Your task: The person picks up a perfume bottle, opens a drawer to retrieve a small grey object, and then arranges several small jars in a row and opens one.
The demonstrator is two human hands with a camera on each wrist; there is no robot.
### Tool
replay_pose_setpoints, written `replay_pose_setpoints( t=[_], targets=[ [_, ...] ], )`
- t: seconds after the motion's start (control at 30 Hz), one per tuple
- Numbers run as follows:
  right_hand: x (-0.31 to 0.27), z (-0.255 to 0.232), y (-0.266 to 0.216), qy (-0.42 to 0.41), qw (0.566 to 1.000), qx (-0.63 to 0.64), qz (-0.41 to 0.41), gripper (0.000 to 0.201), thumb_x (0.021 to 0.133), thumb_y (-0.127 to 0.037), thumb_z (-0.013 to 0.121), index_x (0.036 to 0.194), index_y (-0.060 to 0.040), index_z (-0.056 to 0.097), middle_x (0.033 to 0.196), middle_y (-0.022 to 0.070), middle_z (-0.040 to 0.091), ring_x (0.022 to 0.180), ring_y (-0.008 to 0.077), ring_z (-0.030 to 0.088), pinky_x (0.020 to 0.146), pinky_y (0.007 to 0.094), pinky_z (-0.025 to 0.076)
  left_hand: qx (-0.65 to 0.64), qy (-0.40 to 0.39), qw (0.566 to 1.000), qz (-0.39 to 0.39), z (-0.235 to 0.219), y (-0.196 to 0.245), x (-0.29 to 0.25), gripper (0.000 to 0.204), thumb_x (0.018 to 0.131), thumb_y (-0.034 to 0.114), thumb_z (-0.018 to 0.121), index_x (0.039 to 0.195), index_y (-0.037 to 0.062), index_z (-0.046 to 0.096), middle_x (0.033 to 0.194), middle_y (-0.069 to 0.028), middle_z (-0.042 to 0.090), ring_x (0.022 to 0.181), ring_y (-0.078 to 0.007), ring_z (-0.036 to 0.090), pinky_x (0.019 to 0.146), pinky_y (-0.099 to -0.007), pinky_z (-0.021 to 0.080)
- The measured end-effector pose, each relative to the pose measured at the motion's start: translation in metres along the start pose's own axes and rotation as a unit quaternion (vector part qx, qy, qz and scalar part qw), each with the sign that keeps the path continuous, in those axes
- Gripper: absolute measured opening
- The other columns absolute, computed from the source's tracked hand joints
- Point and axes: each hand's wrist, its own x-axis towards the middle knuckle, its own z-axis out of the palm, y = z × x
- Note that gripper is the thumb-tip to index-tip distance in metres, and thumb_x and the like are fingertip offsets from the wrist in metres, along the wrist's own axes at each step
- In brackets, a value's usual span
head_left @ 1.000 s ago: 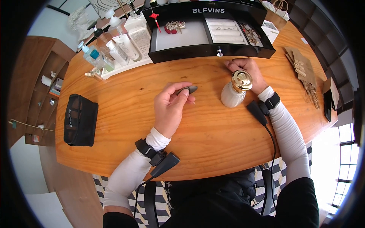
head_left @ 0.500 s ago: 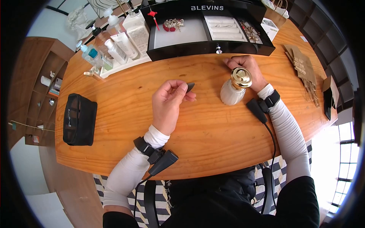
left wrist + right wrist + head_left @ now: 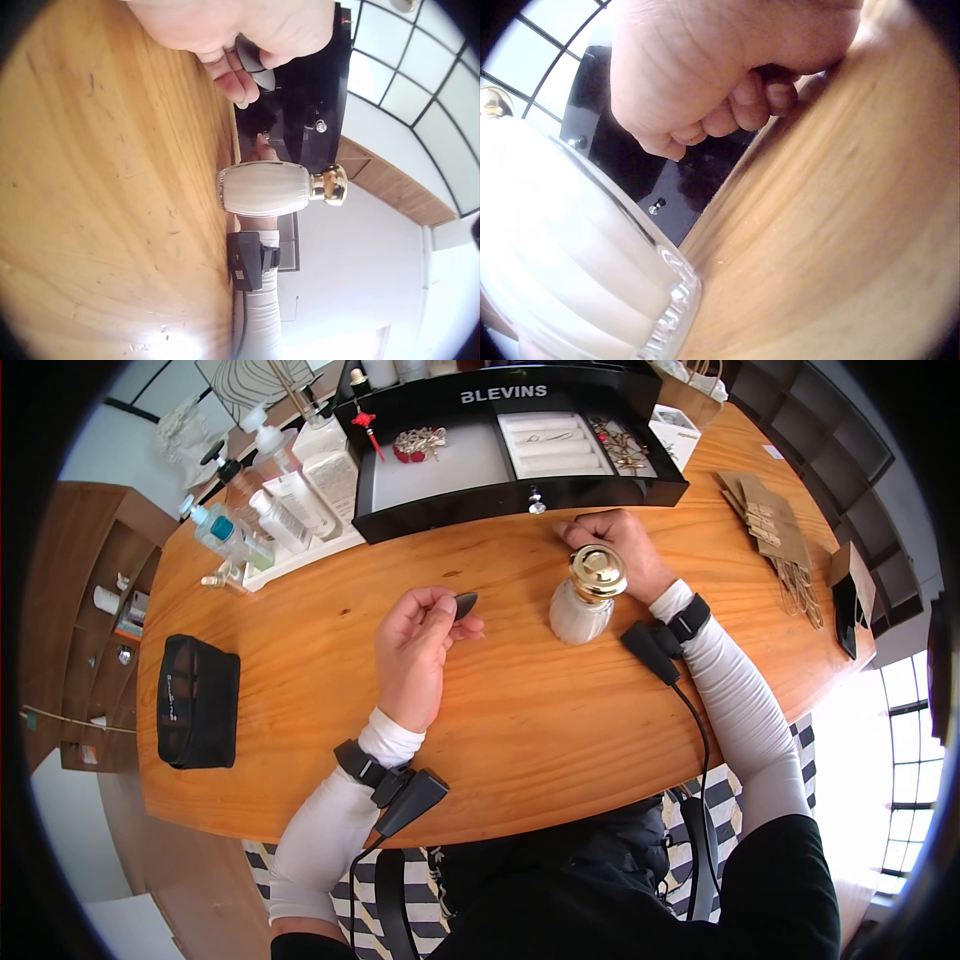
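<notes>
The left hand (image 3: 410,665) is over the middle of the bench (image 3: 400,790), its fingers nearly closed, pinching a small dark pointed piece (image 3: 465,606) between thumb and forefinger, with the tip of the piece sticking out. The right hand (image 3: 625,550) rests on the bench just in front of a black box (image 3: 425,520), its fingers curled in toward the palm; nothing shows in its grip.

Between the hands, nearer the right one, a ribbed glass bottle (image 3: 580,612) with pale contents and a round gold cap (image 3: 598,572) stands upright on the bench. The left hand is apart from it.

The black box lies toward the far edge, its drawer open. The drawer's left compartment holds jewellery with red pieces (image 3: 418,446), the middle one has white padded rolls (image 3: 558,447), and the right one holds more jewellery (image 3: 620,445). A clear knob (image 3: 536,505) is on the front.

Left of the box, a white tray (image 3: 310,563) carries pump bottles and tubes. A black pouch (image 3: 198,702) lies near the left edge, and brown paper bags (image 3: 765,525) lie toward the right edge.
</notes>
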Motion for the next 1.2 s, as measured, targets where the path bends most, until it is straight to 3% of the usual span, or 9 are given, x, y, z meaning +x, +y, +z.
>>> replay_pose_setpoints(
  t=[0.3,0.63,0.9,1.2],
  targets=[
    [-0.002,-0.005,-0.013,-0.022,0.999,-0.023,0.032,0.034,0.094,-0.025,0.070,0.078,0.0048,0.068,0.058,0.0201,0.052,0.050,0.0213,0.040,0.055,0.0370,0.044,0.001,-0.001,1.000,0.008,0.001,0.000,0.000,0.013,0.104,0.012,0.059,0.110,0.0010,0.060,0.101,-0.0087,0.066,0.087,-0.0195,0.066,0.082,-0.0346,0.054],
    [-0.002,-0.004,-0.009,-0.024,0.999,-0.029,0.022,0.034,0.095,-0.026,0.069,0.080,0.0047,0.068,0.058,0.0199,0.053,0.050,0.0224,0.042,0.056,0.0376,0.045,0.001,0.004,1.000,0.011,0.002,0.000,0.000,0.013,0.103,0.010,0.059,0.111,0.0005,0.060,0.101,-0.0090,0.066,0.086,-0.0197,0.066,0.082,-0.0348,0.054],
    [-0.001,-0.002,-0.007,-0.015,0.999,-0.010,0.028,0.038,0.095,-0.026,0.070,0.074,0.0058,0.065,0.055,0.0175,0.049,0.050,0.0205,0.035,0.052,0.0365,0.042,0.026,0.005,1.000,0.009,0.001,0.001,-0.001,0.014,0.102,0.006,0.058,0.114,-0.0010,0.059,0.105,-0.0102,0.066,0.087,-0.0193,0.066,0.082,-0.0343,0.054],
    [-0.002,-0.001,-0.007,-0.001,1.000,-0.003,0.001,0.042,0.095,-0.028,0.070,0.073,0.0066,0.063,0.054,0.0180,0.046,0.050,0.0203,0.034,0.052,0.0376,0.041,0.031,-0.002,0.999,0.015,0.001,0.000,-0.002,0.015,0.101,0.003,0.058,0.116,-0.0012,0.059,0.105,-0.0098,0.066,0.089,-0.0190,0.066,0.083,-0.0344,0.053]
  ],
)
